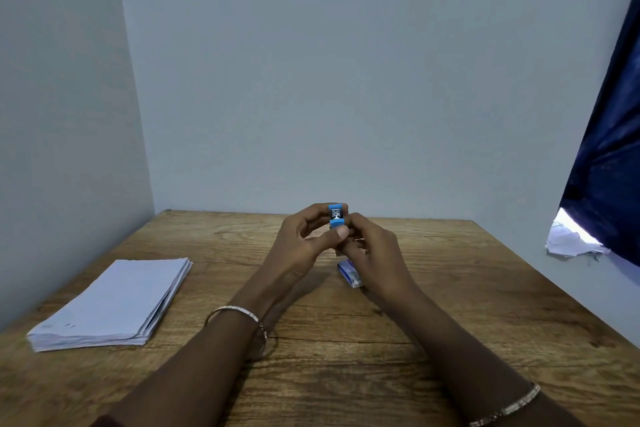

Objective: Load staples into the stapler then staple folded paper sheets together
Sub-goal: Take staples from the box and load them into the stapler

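A small blue stapler [337, 216] is held up above the far middle of the wooden table [433, 340], its metal end turned toward the camera. The left hand [304, 243] is closed around it from the left, fingers curled behind the body and the thumb [337, 234] pressed across the lower blue edge. The right hand [375, 253] meets it from the right, fingers bent in against the stapler's side and underside; whether those fingers pinch anything besides the stapler cannot be made out.

Just below the grip and slightly to its right, a small blue-and-white staple box [350, 273] lies on the table, partly covered by the right hand. Well to the left of the grip and nearer the camera, a stack of folded white paper sheets [114, 305] rests flat near the table's left edge.

A thin metal bangle [239, 314] circles the left wrist, and another bangle [509, 407] the right forearm. Far right of the grip, a dark blue curtain [609, 149] hangs against the pale wall, with crumpled white paper [571, 241] at its lower edge.
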### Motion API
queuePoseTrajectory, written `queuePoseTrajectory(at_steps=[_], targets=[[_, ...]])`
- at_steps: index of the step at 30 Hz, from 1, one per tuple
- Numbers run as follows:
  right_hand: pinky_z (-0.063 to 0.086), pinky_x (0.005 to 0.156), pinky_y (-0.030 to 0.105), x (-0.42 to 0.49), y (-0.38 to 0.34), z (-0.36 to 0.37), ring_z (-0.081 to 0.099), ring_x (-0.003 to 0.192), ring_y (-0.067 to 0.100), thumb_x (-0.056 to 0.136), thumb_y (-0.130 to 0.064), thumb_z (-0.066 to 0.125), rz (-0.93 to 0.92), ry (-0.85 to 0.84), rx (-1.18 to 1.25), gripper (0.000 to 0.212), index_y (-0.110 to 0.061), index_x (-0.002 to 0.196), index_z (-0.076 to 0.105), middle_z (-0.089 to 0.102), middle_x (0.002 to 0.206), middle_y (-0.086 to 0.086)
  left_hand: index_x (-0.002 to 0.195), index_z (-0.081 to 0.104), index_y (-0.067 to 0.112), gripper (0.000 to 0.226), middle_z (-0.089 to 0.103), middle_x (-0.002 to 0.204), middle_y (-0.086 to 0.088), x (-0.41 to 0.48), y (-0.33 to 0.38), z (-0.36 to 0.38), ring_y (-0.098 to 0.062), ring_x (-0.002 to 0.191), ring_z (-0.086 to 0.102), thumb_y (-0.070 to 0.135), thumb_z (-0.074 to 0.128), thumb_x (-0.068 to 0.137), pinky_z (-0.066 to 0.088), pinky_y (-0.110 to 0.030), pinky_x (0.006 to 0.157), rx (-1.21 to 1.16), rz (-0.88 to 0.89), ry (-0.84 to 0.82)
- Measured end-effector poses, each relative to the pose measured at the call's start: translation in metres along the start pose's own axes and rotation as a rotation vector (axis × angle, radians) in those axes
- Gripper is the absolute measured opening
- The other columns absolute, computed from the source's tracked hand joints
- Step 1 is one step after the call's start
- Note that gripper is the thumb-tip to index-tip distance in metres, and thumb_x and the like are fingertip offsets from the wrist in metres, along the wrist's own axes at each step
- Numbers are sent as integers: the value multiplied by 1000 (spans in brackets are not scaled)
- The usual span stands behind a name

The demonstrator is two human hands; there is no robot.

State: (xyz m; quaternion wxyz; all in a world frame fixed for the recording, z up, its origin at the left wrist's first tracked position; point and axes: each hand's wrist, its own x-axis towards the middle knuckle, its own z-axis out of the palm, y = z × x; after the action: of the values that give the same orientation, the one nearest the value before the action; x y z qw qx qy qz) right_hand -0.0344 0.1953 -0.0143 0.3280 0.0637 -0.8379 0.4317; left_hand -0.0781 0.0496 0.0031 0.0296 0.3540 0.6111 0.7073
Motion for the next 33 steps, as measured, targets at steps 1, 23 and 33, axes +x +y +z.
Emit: queuePoseTrajectory(at_steps=[1, 23, 33], targets=[[53, 75, 17, -1, 0, 0, 71, 89, 8, 97, -12, 63, -22, 2, -37, 19, -13, 115, 68, 73, 93, -5, 124, 69, 11, 34, 73, 123, -4, 0, -1, 0, -14, 123, 64, 8, 70, 90, 53, -27, 97, 8, 11, -2], [60, 70, 30, 1, 4, -1, 71, 81, 4, 92, -43, 69, -93, 104, -136, 32, -16, 108, 69, 76, 88, -5, 138, 59, 12, 51, 75, 118, -16, 3, -2, -3, -19, 110, 72, -1, 68, 89, 54, -18, 85, -157, -35, 5], [30, 49, 20, -4, -1, 5, 49, 52, 7, 90, -53, 67, -46, 102, -367, 36, -19, 83, 75, 53, 54, -10, 112, 73, 10, 27, 78, 103, -7, 7, -16, -14, -13, 98, 73, 25, 53, 103, 55, -34, 85, 63, -78, 296]])
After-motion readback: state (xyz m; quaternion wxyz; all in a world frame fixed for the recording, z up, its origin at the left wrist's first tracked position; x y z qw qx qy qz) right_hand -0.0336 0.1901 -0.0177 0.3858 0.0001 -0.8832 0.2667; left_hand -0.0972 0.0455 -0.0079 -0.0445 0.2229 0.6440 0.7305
